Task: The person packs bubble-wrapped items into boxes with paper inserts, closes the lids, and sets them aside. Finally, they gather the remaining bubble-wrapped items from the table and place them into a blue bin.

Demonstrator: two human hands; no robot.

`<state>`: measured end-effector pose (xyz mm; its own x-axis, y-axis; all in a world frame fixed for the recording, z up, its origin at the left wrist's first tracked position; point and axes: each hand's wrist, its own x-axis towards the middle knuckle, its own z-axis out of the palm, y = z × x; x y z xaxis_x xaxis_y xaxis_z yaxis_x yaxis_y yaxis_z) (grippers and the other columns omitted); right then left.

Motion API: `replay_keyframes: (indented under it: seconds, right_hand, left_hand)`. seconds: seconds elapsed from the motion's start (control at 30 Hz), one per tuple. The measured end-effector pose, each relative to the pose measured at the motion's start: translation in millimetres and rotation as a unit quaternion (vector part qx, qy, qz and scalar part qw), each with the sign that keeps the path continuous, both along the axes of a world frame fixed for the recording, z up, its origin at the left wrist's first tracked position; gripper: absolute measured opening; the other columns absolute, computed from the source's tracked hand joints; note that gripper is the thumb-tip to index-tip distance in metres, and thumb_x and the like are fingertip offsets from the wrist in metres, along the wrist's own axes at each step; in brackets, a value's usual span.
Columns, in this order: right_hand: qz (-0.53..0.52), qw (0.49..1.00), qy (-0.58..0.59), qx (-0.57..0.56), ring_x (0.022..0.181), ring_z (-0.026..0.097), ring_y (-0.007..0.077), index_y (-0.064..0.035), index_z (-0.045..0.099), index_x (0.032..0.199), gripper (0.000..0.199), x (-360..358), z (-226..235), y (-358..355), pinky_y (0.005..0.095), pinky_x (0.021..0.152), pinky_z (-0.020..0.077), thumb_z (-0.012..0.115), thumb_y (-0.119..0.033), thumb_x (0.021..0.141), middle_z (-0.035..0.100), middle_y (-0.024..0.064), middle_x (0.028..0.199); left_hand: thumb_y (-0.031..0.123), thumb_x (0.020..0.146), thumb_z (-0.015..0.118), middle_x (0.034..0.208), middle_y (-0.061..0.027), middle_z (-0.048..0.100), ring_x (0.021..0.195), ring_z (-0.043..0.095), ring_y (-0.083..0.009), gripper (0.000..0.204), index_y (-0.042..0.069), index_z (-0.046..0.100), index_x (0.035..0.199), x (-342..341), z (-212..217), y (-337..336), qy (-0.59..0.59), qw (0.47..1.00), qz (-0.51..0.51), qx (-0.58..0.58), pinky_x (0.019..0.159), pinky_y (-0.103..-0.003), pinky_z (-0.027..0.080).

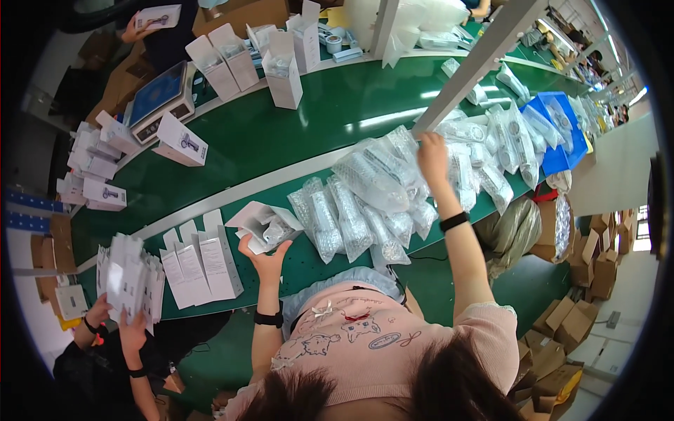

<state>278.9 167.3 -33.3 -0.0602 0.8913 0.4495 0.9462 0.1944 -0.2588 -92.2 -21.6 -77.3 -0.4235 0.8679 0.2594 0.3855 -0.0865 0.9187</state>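
Observation:
My left hand (265, 262) grips the near side of an open white carton (253, 219), thumb and fingers spread around its walls. Inside the carton lies a clear-wrapped item (275, 230). Stretched far out to the right, my right hand (432, 158) is at the pile of bubble-wrapped items beside a grey post (463, 77). Its fingers are curled, and what they may hold is hidden. Closer to me, several bubble-wrapped devices (344, 217) lie side by side, with a larger clear bag (371, 175) on top of them.
Left of my carton stand several white cartons (202, 270). A co-worker's hands (126, 323) hold white boxes at the lower left. Beyond the white rail, open cartons (282, 74) and a weighing scale (163, 102) stand along the green belt (323, 126). A blue bin (554, 158) is at the right.

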Motion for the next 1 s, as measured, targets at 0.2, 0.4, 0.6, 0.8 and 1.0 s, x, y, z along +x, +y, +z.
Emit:
replay_keyframes:
  seconds: [0.2, 0.4, 0.6, 0.8, 1.0]
  right_hand:
    - [-0.057, 0.916, -0.302, -0.259, 0.104, 0.045, 0.0246, -0.0191, 0.055, 0.101, 0.039, 90.7, -61.2, 30.6, 0.0608, 0.090, 0.0240, 0.057, -0.004, 0.066, 0.053, 0.0040, 0.096]
    - [0.038, 0.938, -0.288, -0.187, 0.101, 0.046, 0.0252, -0.0143, 0.062, 0.081, 0.024, 57.8, -6.3, 24.5, 0.0532, 0.090, 0.0307, 0.061, -0.003, 0.060, 0.053, 0.0047, 0.093]
    - [0.331, 0.931, 0.153, -0.023, 0.083, 0.053, 0.0271, -0.0040, 0.057, 0.078, 0.029, -75.0, 106.4, -31.5, 0.0332, 0.069, 0.0436, 0.062, 0.007, 0.052, 0.055, 0.0087, 0.084]
    - [0.616, 0.779, 0.115, 0.033, 0.076, 0.054, 0.0252, -0.0057, 0.050, 0.078, 0.024, -203.4, 105.8, -74.4, 0.0321, 0.066, 0.0456, 0.064, -0.005, 0.058, 0.054, 0.0075, 0.083]
    - [0.655, 0.755, -0.033, 0.006, 0.087, 0.050, 0.0238, -0.0076, 0.053, 0.077, 0.024, -240.4, 78.8, -74.7, 0.0410, 0.079, 0.0425, 0.064, -0.022, 0.061, 0.051, 0.0053, 0.085]
  left_hand:
    - [0.014, 0.058, 0.077, 0.124, -0.0164, 0.028, 0.108, 0.037, -0.0278, 0.075, 0.007, 0.031, 0.117, 7.6, 37.7, 10.2, 0.083, 0.994, 0.055, 0.055, 0.089, -0.036, 0.035]
    - [0.012, 0.059, 0.073, 0.104, -0.0152, 0.046, 0.093, 0.048, -0.0277, 0.027, 0.006, 0.060, 0.081, 2.1, 64.2, 7.5, 0.135, 0.988, 0.070, -0.023, 0.077, -0.031, 0.040]
    - [0.008, 0.057, 0.071, 0.082, -0.0095, 0.050, 0.074, 0.052, -0.0249, 0.019, 0.003, 0.059, 0.070, -3.9, 88.1, 22.0, 0.104, 0.985, 0.075, -0.119, 0.065, -0.030, 0.041]
    - [0.004, 0.054, 0.070, 0.076, -0.0102, 0.050, 0.071, 0.053, -0.0264, 0.019, 0.001, 0.059, 0.068, -11.8, 88.8, 35.4, 0.114, 0.987, 0.038, -0.107, 0.062, -0.030, 0.043]
    - [0.004, 0.054, 0.070, 0.076, -0.0099, 0.052, 0.071, 0.055, -0.0262, 0.017, 0.001, 0.059, 0.067, -22.3, 78.2, 36.3, 0.087, 0.992, 0.020, -0.095, 0.063, -0.030, 0.043]
